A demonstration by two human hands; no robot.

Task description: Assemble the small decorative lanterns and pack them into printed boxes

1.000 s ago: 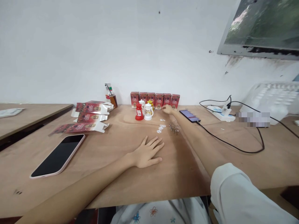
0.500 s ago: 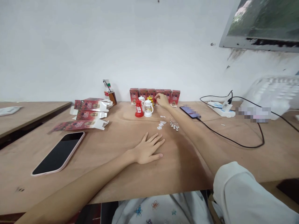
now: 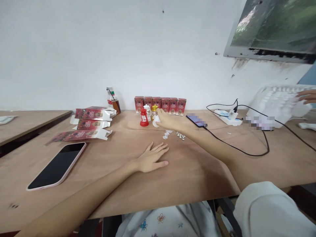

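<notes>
My left hand (image 3: 151, 158) lies flat on the table, fingers spread, with nothing in it. My right hand (image 3: 166, 119) reaches forward, its fingers closed around the top and right side of a small white lantern (image 3: 155, 123), which they partly hide. Left of that lantern stands a red lantern (image 3: 144, 119). Close behind are another white lantern (image 3: 147, 112) and a gold-topped lantern (image 3: 154, 111). Between my two hands lie small white tabs (image 3: 167, 134) and several small round discs (image 3: 181, 135).
Several red printed boxes (image 3: 165, 105) stand along the wall. Opened red cartons (image 3: 90, 124) and a pink-edged phone (image 3: 58, 166) lie left. At right are a cabled phone (image 3: 196, 120), a power strip (image 3: 227, 118) and a white tray stack (image 3: 276, 103), with another person's hand (image 3: 308, 96) beside it.
My right hand has moved from the row of boxes down and nearer, onto the front white lantern. My left hand stays flat. Another person's hand has appeared at the right edge.
</notes>
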